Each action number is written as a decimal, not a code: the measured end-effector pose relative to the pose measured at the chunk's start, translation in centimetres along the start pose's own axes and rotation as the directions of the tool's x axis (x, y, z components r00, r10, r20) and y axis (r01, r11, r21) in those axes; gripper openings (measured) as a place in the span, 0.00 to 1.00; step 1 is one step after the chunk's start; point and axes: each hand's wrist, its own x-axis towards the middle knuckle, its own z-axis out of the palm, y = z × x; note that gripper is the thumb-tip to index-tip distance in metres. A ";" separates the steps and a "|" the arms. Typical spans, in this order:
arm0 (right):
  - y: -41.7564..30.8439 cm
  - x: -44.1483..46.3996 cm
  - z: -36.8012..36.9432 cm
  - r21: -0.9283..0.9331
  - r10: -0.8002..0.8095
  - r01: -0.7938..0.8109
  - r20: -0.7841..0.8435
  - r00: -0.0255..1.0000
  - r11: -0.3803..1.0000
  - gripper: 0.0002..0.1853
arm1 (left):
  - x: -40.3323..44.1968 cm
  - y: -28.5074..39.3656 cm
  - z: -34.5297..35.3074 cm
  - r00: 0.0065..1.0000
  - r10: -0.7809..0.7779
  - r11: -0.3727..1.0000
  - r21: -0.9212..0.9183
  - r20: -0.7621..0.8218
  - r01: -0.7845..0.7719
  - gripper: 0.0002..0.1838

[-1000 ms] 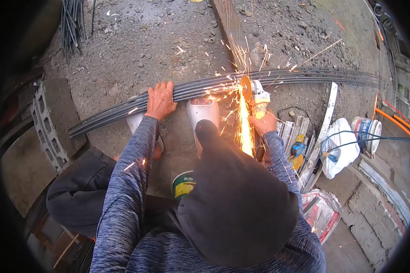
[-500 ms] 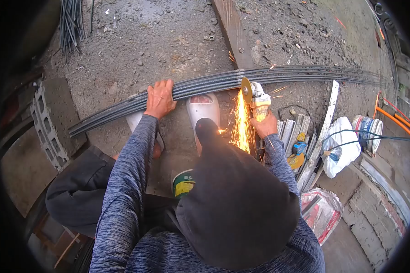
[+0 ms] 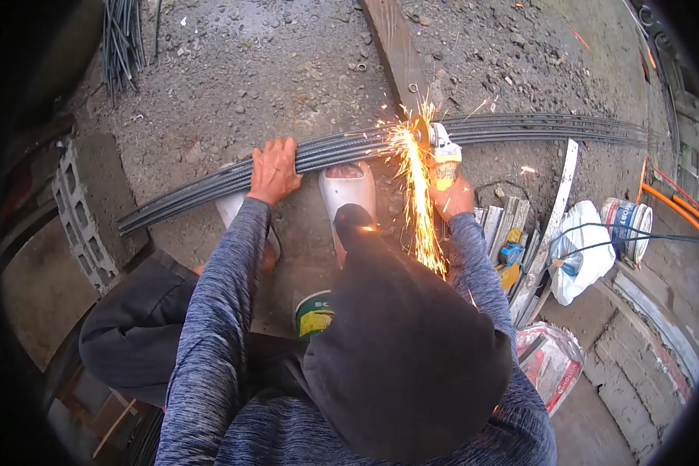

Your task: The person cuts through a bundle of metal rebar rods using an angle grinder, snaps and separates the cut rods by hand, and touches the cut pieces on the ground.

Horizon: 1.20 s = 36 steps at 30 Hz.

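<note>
A long bundle of dark steel bars (image 3: 334, 150) lies across the ground in front of my feet. My left hand (image 3: 273, 169) presses on the bars left of my feet, its fingers curled over them. In my right hand (image 3: 451, 194) is an angle grinder (image 3: 445, 160), gripped by its yellowish body. The grinder's disc (image 3: 420, 133) touches the bars, and bright sparks (image 3: 420, 203) stream down from it towards me. Under the bars near the disc runs a wooden plank (image 3: 394, 50). Glare hides the exact cut.
A hollow concrete block (image 3: 105, 202) stands at left. Right of the grinder lie metal strips (image 3: 550, 225), a white plastic bag (image 3: 582, 252) and a bucket (image 3: 624, 229). A green and yellow can (image 3: 313, 314) sits near my legs. Loose bars (image 3: 123, 43) lie at top left.
The grinder and my right hand have moved slightly forward since half a second ago, bringing the disc deeper over the bars. Sparks now spray on both sides of it. My left hand stays in place.
</note>
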 end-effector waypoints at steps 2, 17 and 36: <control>0.5 1.0 0.4 -0.033 -0.008 0.008 0.015 1.000 0.999 0.27 | 0.0 0.0 -0.1 1.000 0.006 1.000 0.012 -0.011 -0.006 0.24; -0.6 3.1 0.3 -0.062 -0.098 0.099 0.022 0.995 0.993 0.27 | -0.2 -0.2 0.4 0.998 0.022 1.000 -0.007 -0.060 -0.023 0.24; 1.0 3.1 1.1 -0.088 -0.170 0.175 0.058 0.984 0.981 0.25 | -0.2 0.0 0.0 1.000 0.002 1.000 -0.025 -0.017 -0.003 0.25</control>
